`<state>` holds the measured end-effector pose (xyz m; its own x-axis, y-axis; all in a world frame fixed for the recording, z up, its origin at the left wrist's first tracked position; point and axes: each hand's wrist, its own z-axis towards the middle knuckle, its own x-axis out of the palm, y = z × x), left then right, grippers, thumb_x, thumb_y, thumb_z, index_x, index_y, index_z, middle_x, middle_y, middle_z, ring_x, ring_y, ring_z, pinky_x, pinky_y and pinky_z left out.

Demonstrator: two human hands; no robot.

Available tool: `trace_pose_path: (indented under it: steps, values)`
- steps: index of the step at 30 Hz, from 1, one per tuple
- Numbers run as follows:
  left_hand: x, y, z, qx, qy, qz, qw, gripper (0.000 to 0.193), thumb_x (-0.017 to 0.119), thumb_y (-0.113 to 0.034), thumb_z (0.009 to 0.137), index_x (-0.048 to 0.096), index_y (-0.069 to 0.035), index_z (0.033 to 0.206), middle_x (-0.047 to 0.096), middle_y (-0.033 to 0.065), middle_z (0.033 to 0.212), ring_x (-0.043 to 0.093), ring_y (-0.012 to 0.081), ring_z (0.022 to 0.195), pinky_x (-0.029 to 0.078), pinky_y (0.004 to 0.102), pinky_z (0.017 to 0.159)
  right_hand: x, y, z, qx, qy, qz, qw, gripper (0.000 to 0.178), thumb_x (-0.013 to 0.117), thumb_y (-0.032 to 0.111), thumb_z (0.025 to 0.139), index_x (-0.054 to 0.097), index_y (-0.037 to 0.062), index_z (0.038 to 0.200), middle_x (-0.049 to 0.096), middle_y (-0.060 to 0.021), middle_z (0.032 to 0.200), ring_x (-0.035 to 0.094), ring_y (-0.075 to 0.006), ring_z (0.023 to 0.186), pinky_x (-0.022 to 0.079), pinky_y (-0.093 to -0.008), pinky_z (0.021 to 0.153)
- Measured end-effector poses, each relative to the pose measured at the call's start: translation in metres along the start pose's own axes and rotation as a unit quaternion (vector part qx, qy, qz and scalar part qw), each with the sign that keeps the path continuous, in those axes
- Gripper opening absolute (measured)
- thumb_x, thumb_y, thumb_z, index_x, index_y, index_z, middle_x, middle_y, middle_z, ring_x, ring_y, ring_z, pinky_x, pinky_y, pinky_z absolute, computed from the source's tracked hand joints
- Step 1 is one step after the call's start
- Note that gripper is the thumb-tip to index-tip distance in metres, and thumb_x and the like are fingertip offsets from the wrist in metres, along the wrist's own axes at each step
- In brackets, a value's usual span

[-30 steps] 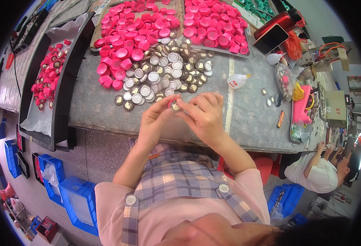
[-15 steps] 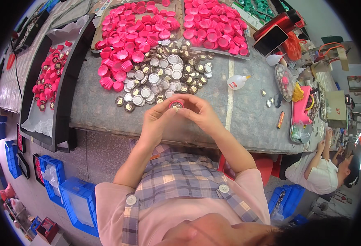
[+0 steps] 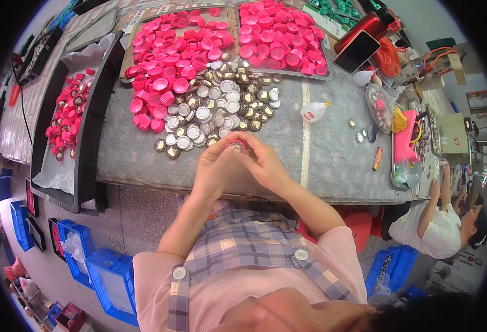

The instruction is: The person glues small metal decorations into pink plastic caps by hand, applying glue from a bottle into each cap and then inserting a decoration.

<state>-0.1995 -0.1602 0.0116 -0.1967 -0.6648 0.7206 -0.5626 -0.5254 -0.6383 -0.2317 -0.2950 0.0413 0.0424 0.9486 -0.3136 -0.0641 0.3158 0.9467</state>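
A small pink fluted cup with a dark piece inside it is pinched between my two hands, just above the table's near side. My left hand grips its left side, and my right hand closes on it from the right. Thumbs and fingertips cover part of the cup. Right beyond my hands spreads a pile of bottle-cap-like discs, some silver side up, others dark with pale pictures. Loose pink fluted cups heap up against that pile at its left and far side.
A metal tray of pink cups lies at the back. Left stands a black tray holding filled pink cups. To the right are a white squeeze bottle, a phone and a pink container. A co-worker sits far right.
The view has shifted slightly. Both hands keep hold of the pink cup, and my thumbs have moved a little around it. The piles look the same.
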Motion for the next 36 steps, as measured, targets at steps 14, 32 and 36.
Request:
trace_pose_path:
  steps: [14,32,36]
  values:
    - [0.007,-0.007,-0.005,0.124,0.015,0.183,0.975,0.028,0.050,-0.007,0.085,0.050,0.000,0.112,0.057,0.0063,0.101,0.054,0.0112,0.090,0.045,0.0244,0.079,-0.003,-0.004,0.007,0.110,0.071,0.328,0.935,0.026,0.053,0.010,0.084,0.050,0.0008,0.108,0.056,-0.0028,0.097,0.052,-0.0092,0.088,0.042,-0.0238,0.079]
    - [-0.077,-0.157,0.014,0.315,-0.212,0.468,0.798,0.017,0.060,-0.013,0.079,0.058,-0.005,0.094,0.058,0.0025,0.086,0.053,0.0110,0.071,0.043,0.0253,0.059,-0.035,0.016,0.043,-0.110,-0.093,-0.173,0.974,0.009,0.059,0.007,0.076,0.060,0.0024,0.084,0.059,-0.0080,0.076,0.057,-0.0197,0.068,0.044,-0.0289,0.060]
    - [-0.072,-0.119,0.013,0.344,-0.169,0.736,0.558,0.029,0.066,-0.011,0.068,0.055,-0.004,0.094,0.056,0.0077,0.079,0.052,0.0233,0.076,0.042,0.0322,0.064,-0.066,0.006,0.024,-0.140,-0.162,-0.242,0.946,0.009,0.058,0.002,0.076,0.060,0.0022,0.085,0.058,-0.0086,0.075,0.056,-0.0187,0.064,0.044,-0.0266,0.059]
